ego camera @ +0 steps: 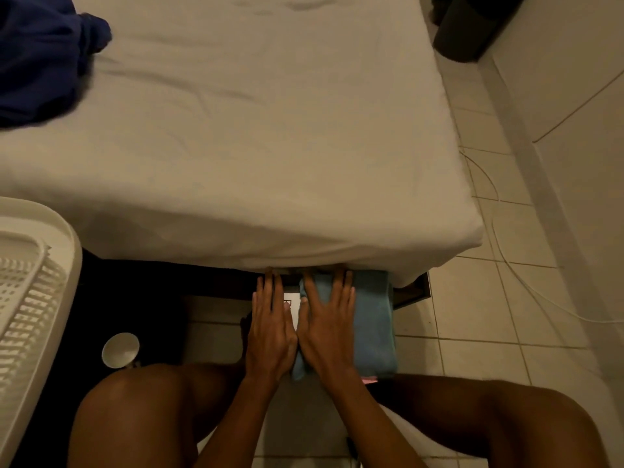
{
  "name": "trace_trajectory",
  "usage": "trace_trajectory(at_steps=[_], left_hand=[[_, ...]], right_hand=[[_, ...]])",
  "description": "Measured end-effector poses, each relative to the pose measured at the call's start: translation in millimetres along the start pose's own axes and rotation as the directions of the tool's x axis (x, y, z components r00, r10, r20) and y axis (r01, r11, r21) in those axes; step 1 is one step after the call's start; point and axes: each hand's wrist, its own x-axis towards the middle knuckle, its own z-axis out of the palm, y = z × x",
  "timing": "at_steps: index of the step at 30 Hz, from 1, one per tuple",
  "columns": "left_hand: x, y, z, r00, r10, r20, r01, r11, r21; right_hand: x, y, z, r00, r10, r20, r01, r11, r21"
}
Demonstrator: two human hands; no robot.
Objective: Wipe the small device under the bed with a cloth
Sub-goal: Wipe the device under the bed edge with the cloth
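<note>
My right hand (329,332) lies flat, fingers slightly spread, on the blue cloth (371,319); I'd press evenly while my left hand (270,332) (flat too) steadies the white device (292,304).

Head view, steeply down, bed (270,146) edge close.

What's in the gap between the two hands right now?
In the head view, a strip of the white device shows between the left hand and the right hand, which presses flat on the blue cloth.
</note>
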Motion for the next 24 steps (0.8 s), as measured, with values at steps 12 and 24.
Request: trace_trajectory(at_steps=[12, 24], left_hand=[[-0.3, -1.5, -2.2, 0.984, 0.158, 0.083, -0.175, 0.940, 0.292], [7.2, 12.5, 2.0, 0.902, 0.309, 0.302, -0.409, 0.834, 0.370]], right_hand=[[-11.1, 32.4, -0.8, 0.994, 0.109, -0.013, -0.108, 0.993, 0.053], [-23.5, 69.7, -9.5, 0.996, -0.079, 0.034, 0.075, 0.990, 0.122]])
